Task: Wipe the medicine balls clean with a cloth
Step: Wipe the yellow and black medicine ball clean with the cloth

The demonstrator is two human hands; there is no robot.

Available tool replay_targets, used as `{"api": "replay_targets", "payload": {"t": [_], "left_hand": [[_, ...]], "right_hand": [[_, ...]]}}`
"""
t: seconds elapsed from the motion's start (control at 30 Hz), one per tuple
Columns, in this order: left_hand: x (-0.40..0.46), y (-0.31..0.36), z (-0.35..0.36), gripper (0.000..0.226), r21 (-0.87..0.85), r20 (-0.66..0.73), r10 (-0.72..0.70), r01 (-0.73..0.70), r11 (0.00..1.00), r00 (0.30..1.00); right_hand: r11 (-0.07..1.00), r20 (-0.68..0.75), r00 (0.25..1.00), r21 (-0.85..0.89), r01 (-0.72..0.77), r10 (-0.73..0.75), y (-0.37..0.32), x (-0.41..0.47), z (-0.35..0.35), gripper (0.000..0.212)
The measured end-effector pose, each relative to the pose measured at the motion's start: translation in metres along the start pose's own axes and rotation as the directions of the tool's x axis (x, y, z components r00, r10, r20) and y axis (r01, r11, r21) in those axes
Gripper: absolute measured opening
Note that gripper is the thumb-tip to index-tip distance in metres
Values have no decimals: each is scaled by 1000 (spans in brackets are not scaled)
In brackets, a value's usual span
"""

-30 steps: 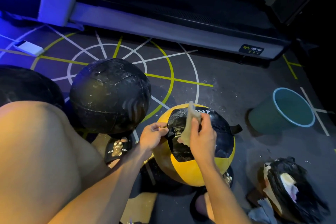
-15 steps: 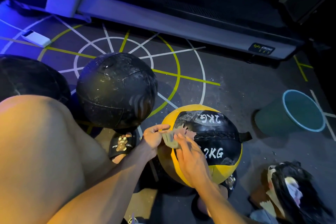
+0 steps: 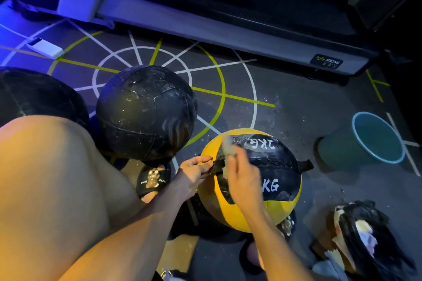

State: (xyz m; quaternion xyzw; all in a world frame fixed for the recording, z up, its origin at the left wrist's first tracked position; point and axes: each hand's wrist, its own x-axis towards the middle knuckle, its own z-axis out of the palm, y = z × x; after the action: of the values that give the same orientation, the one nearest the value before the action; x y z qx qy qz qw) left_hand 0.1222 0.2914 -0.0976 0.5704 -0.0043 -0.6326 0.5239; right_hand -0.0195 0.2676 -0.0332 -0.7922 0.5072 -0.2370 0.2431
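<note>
since the picture half a second back, the right hand (image 3: 243, 180) has swung the cloth (image 3: 227, 151) up from the left side of the ball toward its top, and the left hand (image 3: 193, 172) now has the strap. now the yellow and black ball (image 3: 250, 180) sits on the floor (image 3: 285, 116), low between the person's feet, with a bare knee (image 3: 52, 180) to its left. the left hand pinches the short black strap (image 3: 217, 165) on the ball's left side, thumb on top and fingers under it, closed tight on it, so the ball cannot roll. the right hand lies on the black patch just right of that strap, its fingers curled shut around the pale cloth. the cloth is a blur, so it looks to be moving fast. the cloth is long and thin and points up and away from the person, from the strap toward the top of the ball near the white "2kg" letters (image 3: 260, 143). the dirty black part stretches to the right of the fingers, across to the other strap (image 3: 304, 165), so i think the next wipe has to go right, and the right hand is the nearer one for that. a big black ball (image 3: 146, 112) waits just behind and to the left, still dusty with white marks. a green bucket (image 3: 374, 139) stands well apart on the right.
</note>
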Motion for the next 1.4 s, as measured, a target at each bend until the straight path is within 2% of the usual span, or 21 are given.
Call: {"api": "replay_targets", "payload": {"t": [0.07, 0.13, 0.23, 0.33, 0.4, 0.53, 0.6, 0.7, 0.73, 0.8, 0.87, 0.93, 1.03, 1.13, 1.23, 1.33, 1.4], "left_hand": [[-1, 1, 1, 36, 11, -7, 53, -53, 999, 999], [-2, 0, 1, 46, 77, -39, 96, -92, 993, 995], [1, -8, -2, 37, 111, -115, 47, -34, 993, 992], [5, -10, -8, 20, 85, -89, -5, 13, 996, 996], [4, -7, -9, 18, 48, -50, -34, 36, 998, 998], [4, -10, -9, 19, 52, -17, -62, 63, 997, 998], [4, -12, -10, 20, 28, -26, -54, 55, 998, 998], [2, -13, -12, 19, 14, -21, -48, 49, 999, 999], [2, -12, -11, 19, 10, -18, -48, 48, 999, 999], [2, -11, -10, 20, 6, -23, -45, 45, 999, 999], [4, -11, -9, 21, 10, -35, -43, 44, 999, 998], [5, -14, -10, 20, 42, -52, -32, 34, 999, 998], [5, -17, -13, 19, 69, -70, -9, 14, 997, 998], [3, -16, -13, 17, 63, -49, -27, 31, 998, 998], [3, -17, -12, 17, 44, -31, -39, 40, 998, 999], [3, -17, -12, 17, 33, -28, -42, 43, 999, 999], [3, -17, -12, 18, 30, -24, -36, 37, 999, 999]], "right_hand": [[971, 123, 981, -168, 168, -148, 10, -14, 22, 33], [930, 158, 961, -257, 263, -228, 19, -27, 28, 48], [900, 188, 943, -293, 322, -276, 26, -36, 16, 43], [880, 260, 922, -309, 361, -287, 37, -47, 6, 44], [892, 277, 924, -293, 344, -265, 43, -58, 2, 41], [953, 142, 983, -261, 152, -118, 32, -52, -10, 23], [982, 60, 998, -187, 30, -19, 20, -35, -21, 13], [987, -141, 988, -159, 36, -59, 7, -6, -36, 24], [981, -132, 986, -178, 81, -105, 1, 0, -37, 31], [952, 80, 982, -243, 186, -171, 2, 4, -24, 38], [897, 302, 927, -309, 317, -224, 14, -5, -5, 39], [840, 334, 882, -320, 439, -333, 31, -20, 7, 40], [783, 360, 836, -326, 529, -415, 44, -38, 7, 36], [773, 450, 794, -293, 563, -408, 40, -49, -4, 32], [843, 295, 865, -245, 478, -405, 30, -35, -18, 26], [884, 109, 922, -260, 388, -373, 23, -19, -17, 33], [867, 147, 919, -305, 394, -366, 21, -19, -3, 37]]}}
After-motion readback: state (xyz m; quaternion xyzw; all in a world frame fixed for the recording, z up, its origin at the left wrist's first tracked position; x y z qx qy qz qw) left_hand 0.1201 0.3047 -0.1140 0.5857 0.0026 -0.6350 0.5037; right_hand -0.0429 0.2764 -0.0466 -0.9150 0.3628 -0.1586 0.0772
